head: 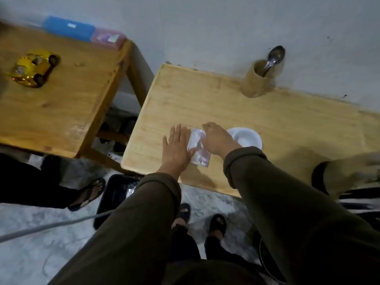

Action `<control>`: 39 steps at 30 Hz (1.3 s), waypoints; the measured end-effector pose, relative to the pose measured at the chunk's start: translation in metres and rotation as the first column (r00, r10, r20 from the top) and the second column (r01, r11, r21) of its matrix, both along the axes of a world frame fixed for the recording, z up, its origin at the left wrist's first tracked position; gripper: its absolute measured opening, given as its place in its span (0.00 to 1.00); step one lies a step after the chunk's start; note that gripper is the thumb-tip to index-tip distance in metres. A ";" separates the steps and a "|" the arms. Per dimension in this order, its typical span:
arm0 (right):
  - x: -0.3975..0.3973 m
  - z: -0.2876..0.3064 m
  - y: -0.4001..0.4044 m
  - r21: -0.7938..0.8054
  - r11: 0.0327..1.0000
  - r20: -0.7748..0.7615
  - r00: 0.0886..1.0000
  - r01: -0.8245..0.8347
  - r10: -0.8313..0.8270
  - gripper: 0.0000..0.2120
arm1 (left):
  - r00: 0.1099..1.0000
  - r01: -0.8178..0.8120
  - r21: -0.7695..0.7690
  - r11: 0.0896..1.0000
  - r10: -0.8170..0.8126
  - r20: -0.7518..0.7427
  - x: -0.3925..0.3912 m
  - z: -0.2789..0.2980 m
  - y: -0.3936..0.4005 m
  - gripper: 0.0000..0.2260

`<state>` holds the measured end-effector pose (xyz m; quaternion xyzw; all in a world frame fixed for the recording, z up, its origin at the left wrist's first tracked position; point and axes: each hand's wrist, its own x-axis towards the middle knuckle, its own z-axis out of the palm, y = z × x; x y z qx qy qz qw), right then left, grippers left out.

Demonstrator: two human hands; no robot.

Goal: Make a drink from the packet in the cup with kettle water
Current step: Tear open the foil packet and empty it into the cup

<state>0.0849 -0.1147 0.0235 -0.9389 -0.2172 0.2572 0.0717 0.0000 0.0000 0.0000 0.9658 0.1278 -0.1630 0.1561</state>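
A pale, shiny packet (197,149) lies flat on the light wooden table (267,120) near its front edge. My left hand (176,149) rests flat beside the packet's left edge, fingers spread, its thumb on the packet. My right hand (218,139) bends down over the packet's right side, fingers curled onto its top edge. A white cup (245,137) stands just right of my right hand, partly hidden by my wrist. No kettle is in view.
A bamboo holder (257,79) with a metal spoon (274,57) stands at the back by the wall. A second wooden table (61,95) on the left carries a yellow toy car (34,67) and a blue box (68,28). A dark bin (115,194) and another person's sandalled foot (88,193) are on the floor.
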 end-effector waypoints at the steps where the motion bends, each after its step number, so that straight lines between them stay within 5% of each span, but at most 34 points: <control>1: 0.002 -0.005 0.003 -0.005 1.000 0.010 1.000 0.010 -0.010 0.24 | 1.000 0.015 0.010 1.000 -0.015 -0.012 0.002 -0.002 0.002 0.33; 12: 0.006 -0.022 0.020 -0.121 0.989 0.125 0.990 0.084 -0.069 0.22 | 0.993 0.115 -0.070 0.991 -0.116 -0.010 0.011 -0.016 0.018 0.36; 21: 0.002 -0.005 0.024 0.037 0.969 0.080 0.966 0.245 -0.247 0.15 | 0.993 0.114 -0.110 0.987 -0.109 0.053 0.022 -0.018 0.017 0.33; 26: 0.000 0.018 0.024 0.247 0.844 -0.093 0.878 0.477 -0.469 0.08 | 0.988 0.017 -0.220 0.975 0.018 0.156 0.033 -0.005 0.017 0.18; 30: 0.004 0.039 0.015 0.361 0.719 -0.213 0.803 0.594 -0.556 0.06 | 0.961 -0.166 -0.533 0.829 0.257 0.101 0.049 0.025 0.021 0.07; 39: 0.003 0.100 -0.034 0.523 0.619 -0.142 0.776 0.586 -0.614 0.09 | 0.974 0.056 -0.615 0.786 0.092 0.207 0.071 0.095 -0.006 0.07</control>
